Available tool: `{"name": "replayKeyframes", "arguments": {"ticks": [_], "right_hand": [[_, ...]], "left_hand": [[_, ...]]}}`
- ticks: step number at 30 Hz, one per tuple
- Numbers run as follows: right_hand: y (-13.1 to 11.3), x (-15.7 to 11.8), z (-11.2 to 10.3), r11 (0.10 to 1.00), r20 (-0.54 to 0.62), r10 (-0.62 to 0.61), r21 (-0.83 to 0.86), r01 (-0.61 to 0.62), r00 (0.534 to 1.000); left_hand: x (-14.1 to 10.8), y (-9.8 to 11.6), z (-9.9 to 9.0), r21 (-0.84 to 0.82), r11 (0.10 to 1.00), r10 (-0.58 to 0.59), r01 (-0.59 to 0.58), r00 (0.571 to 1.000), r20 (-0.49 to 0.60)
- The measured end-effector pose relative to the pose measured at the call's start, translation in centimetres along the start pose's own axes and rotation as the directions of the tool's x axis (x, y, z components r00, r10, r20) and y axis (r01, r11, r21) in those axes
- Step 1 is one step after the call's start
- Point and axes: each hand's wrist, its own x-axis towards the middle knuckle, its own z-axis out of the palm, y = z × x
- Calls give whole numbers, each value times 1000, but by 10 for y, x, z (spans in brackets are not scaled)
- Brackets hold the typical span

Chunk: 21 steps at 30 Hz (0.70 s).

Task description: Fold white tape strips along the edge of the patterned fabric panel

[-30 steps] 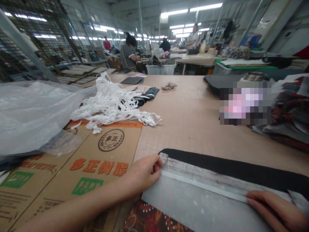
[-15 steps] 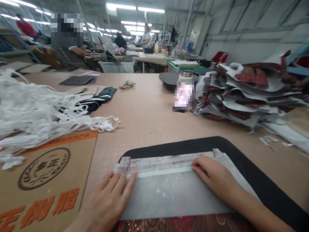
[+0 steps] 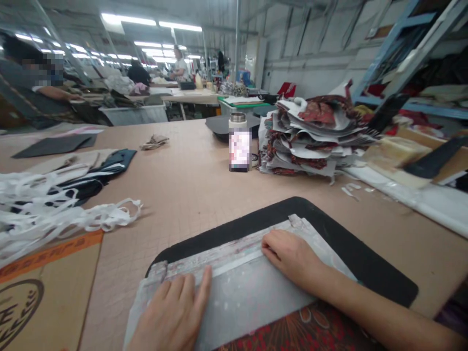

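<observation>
A folded panel of pale grey-backed fabric (image 3: 252, 295) lies on a black mat (image 3: 329, 239) in front of me, with its dark red patterned side (image 3: 292, 329) showing along the near edge. Across its folded upper band runs a narrow white strip (image 3: 234, 262). My left hand (image 3: 173, 307) rests on the left part of the panel, fingers extended and the index fingertip beside the strip's left end. At the strip's right end, the curled fingers of my right hand (image 3: 288, 253) pinch it against the fabric; their tips are partly hidden.
A phone (image 3: 240, 148) leans on a bottle (image 3: 237, 118), beside stacked fabric pieces (image 3: 303, 136). White straps (image 3: 84, 209) and a printed cardboard sheet (image 3: 47, 292) lie left. Dark folded fabric (image 3: 98, 170) is behind the straps. Another person (image 3: 36, 92) sits at the far left.
The view has turned right, so the table's contents sit farther left. My left hand has moved inward from the panel's left edge. My right hand stays at the strip.
</observation>
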Motion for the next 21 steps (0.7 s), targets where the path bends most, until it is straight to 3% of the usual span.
{"name": "replayKeyframes", "arguments": {"ticks": [4, 7, 10, 14, 21], "right_hand": [[2, -1, -7, 997, 21, 34, -64, -33, 999], [22, -5, -23, 989, 100, 127, 65, -134, 987], [54, -13, -37, 930, 167, 243, 239, -279, 955], [86, -23, -40, 834, 164, 354, 390, -391, 921], [83, -26, -30, 835, 79, 405, 373, -404, 911]], "left_hand": [[47, 23, -10, -98, 971, 208, -216, 975, -83], [70, 35, -10, -128, 963, 226, -237, 969, -96], [76, 38, -9, -98, 961, 251, -259, 964, -89], [77, 38, -7, -75, 965, 246, -252, 966, -74], [80, 39, -8, -102, 971, 201, -214, 972, -120]]}}
